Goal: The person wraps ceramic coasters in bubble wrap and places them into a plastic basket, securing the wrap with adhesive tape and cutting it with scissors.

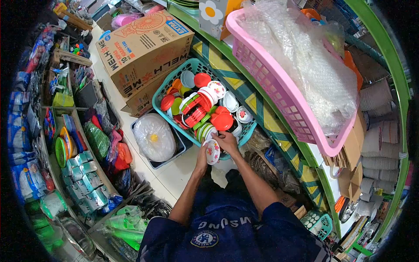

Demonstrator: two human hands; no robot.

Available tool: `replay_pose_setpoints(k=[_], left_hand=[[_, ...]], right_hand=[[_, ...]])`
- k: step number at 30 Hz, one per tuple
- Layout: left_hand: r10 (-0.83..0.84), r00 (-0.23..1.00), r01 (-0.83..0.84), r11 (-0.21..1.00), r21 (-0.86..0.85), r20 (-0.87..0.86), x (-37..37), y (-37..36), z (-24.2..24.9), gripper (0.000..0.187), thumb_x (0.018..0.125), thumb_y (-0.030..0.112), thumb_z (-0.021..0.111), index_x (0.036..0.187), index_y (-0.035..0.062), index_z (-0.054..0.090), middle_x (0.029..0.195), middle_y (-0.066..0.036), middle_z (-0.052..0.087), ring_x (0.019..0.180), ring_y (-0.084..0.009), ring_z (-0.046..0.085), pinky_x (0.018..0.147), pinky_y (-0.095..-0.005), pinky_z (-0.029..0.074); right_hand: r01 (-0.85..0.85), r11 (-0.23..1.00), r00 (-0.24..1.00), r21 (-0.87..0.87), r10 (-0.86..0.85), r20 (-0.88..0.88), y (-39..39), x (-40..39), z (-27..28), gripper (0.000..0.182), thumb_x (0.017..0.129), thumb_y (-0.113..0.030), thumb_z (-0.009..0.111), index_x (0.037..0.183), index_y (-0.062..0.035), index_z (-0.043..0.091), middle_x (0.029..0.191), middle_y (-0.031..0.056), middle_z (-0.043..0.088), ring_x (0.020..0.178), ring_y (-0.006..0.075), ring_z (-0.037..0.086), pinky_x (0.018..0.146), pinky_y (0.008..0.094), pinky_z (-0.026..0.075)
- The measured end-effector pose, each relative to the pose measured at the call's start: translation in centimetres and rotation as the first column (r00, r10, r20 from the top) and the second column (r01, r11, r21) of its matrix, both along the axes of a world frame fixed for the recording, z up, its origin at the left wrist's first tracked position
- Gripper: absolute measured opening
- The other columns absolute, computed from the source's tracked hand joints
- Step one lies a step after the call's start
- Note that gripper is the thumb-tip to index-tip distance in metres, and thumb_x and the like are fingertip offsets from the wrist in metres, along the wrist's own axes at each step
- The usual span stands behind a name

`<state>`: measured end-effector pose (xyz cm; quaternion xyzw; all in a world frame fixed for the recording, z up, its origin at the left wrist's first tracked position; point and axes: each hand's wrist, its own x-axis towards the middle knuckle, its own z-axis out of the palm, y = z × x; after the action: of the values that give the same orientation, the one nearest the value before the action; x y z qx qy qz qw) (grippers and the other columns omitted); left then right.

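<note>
A white dish with a red floral pattern (212, 151) is in my left hand (202, 158), whose fingers close on its left edge. My right hand (227, 143) is just above and to the right, at the near rim of the teal basket (249, 133); its fingers are bent together by the dishes, and what they hold is too small to tell. Inside the basket lie red bowls (221, 119), green-and-white stacked dishes (204, 131), white lids (230, 101) and another floral dish (217, 89).
Cardboard boxes (144, 48) stand beyond the basket on the left. A grey tub (168, 162) holds a plastic-wrapped item (154, 134). At right, a pink basket (279, 87) with bubble wrap (305, 65) sits on a green-edged shelf. Partitioned bins of goods line the left.
</note>
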<state>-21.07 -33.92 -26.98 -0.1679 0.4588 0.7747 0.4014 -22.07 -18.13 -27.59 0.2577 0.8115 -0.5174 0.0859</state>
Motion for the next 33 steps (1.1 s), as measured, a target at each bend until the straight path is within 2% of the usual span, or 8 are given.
replay_pose_setpoints(k=[6, 9, 13, 15, 19, 21, 30, 33], left_hand=[[-0.1, 0.99, 0.088, 0.988, -0.123, -0.096, 1.0, -0.8, -2.8, 0.064, 0.101, 0.033, 0.036, 0.155, 0.0117, 0.009, 0.126, -0.016, 0.053, 0.089, -0.0197, 0.063, 0.065, -0.0332, 0.057], [-0.094, 0.967, 0.049, 0.981, -0.189, -0.236, 1.9, -1.0, -6.0, 0.063, 0.1, 0.04, 0.036, 0.154, 0.0161, 0.013, 0.112, -0.013, 0.06, 0.085, -0.0218, 0.066, 0.06, -0.0364, 0.059], [-0.13, 0.982, 0.109, 0.983, -0.145, -0.136, 1.4, -0.4, 0.2, 0.066, 0.1, 0.038, 0.036, 0.155, 0.0222, 0.004, 0.117, -0.012, 0.058, 0.087, -0.0204, 0.065, 0.059, -0.0362, 0.059], [-0.133, 0.989, 0.121, 0.981, -0.155, -0.068, 1.2, -0.2, 1.6, 0.066, 0.1, 0.029, 0.039, 0.154, 0.0038, 0.01, 0.153, -0.015, 0.029, 0.131, -0.0245, 0.04, 0.11, -0.0316, 0.03], [-0.189, 0.938, 0.119, 0.963, -0.243, -0.291, 1.6, -0.6, -0.9, 0.065, 0.1, 0.031, 0.039, 0.153, 0.0035, 0.013, 0.151, -0.016, 0.031, 0.13, -0.024, 0.041, 0.111, -0.0328, 0.028], [-0.188, 0.917, 0.076, 0.948, -0.309, -0.352, 1.7, -0.5, -1.4, 0.06, 0.099, 0.031, 0.037, 0.153, 0.0111, 0.021, 0.132, -0.013, 0.049, 0.116, -0.0227, 0.053, 0.098, -0.0353, 0.044], [-0.239, 0.938, 0.175, 0.952, -0.25, -0.252, 1.7, 0.1, -1.4, 0.046, 0.098, 0.038, 0.042, 0.133, 0.0071, 0.043, 0.113, -0.01, 0.056, 0.098, -0.02, 0.06, 0.069, -0.0353, 0.057], [-0.256, 0.946, 0.214, 0.954, -0.211, -0.198, 2.0, 0.4, -0.5, 0.045, 0.1, 0.034, 0.041, 0.132, 0.002, 0.044, 0.121, -0.013, 0.053, 0.112, -0.02, 0.051, 0.094, -0.0317, 0.043]], right_hand=[[-0.073, 0.993, 0.994, 0.098, 0.064, 0.091, 0.1, -1.4, 2.3, 0.059, 0.078, -0.057, 0.07, 0.1, -0.0027, 0.071, 0.075, 0.0131, 0.071, 0.071, 0.0237, 0.07, 0.066, 0.0344, 0.053], [-0.098, 0.988, 0.991, 0.12, 0.086, 0.105, 0.1, -1.7, 2.4, 0.062, 0.075, -0.057, 0.073, 0.1, -0.0002, 0.07, 0.074, 0.0148, 0.071, 0.073, 0.0262, 0.071, 0.068, 0.0348, 0.054], [0.005, 0.993, 0.991, 0.121, -0.021, 0.13, -0.2, -1.6, 2.4, 0.067, 0.069, -0.059, 0.073, 0.095, 0.0017, 0.07, 0.09, 0.0226, 0.07, 0.088, 0.0348, 0.069, 0.079, 0.0417, 0.053], [-0.012, 0.981, 0.992, 0.193, -0.012, 0.123, -0.3, -1.8, 2.9, 0.063, 0.071, -0.053, 0.076, 0.096, 0.0036, 0.068, 0.088, 0.0204, 0.071, 0.08, 0.0317, 0.07, 0.074, 0.0384, 0.054], [0.013, 0.996, 0.98, 0.085, -0.029, 0.197, 0.2, -1.7, 3.6, 0.063, 0.07, -0.052, 0.076, 0.097, 0.0043, 0.067, 0.086, 0.0213, 0.07, 0.081, 0.0302, 0.07, 0.075, 0.0384, 0.054], [-0.003, 0.996, 0.986, 0.088, -0.011, 0.165, 0.2, -1.7, 2.9, 0.064, 0.07, -0.052, 0.074, 0.098, 0.0048, 0.067, 0.082, 0.0208, 0.07, 0.078, 0.029, 0.071, 0.075, 0.0386, 0.054], [-0.149, 0.957, 0.951, 0.249, 0.07, 0.302, 0.9, -1.5, 3.8, 0.05, 0.072, -0.04, 0.068, 0.098, 0.0037, 0.066, 0.097, 0.0274, 0.067, 0.095, 0.0387, 0.067, 0.082, 0.0427, 0.053], [-0.144, 0.962, 0.961, 0.234, 0.08, 0.264, 1.5, -0.6, 4.5, 0.044, 0.072, -0.029, 0.067, 0.103, 0.0026, 0.065, 0.098, 0.0286, 0.066, 0.096, 0.0411, 0.065, 0.084, 0.0443, 0.052]])
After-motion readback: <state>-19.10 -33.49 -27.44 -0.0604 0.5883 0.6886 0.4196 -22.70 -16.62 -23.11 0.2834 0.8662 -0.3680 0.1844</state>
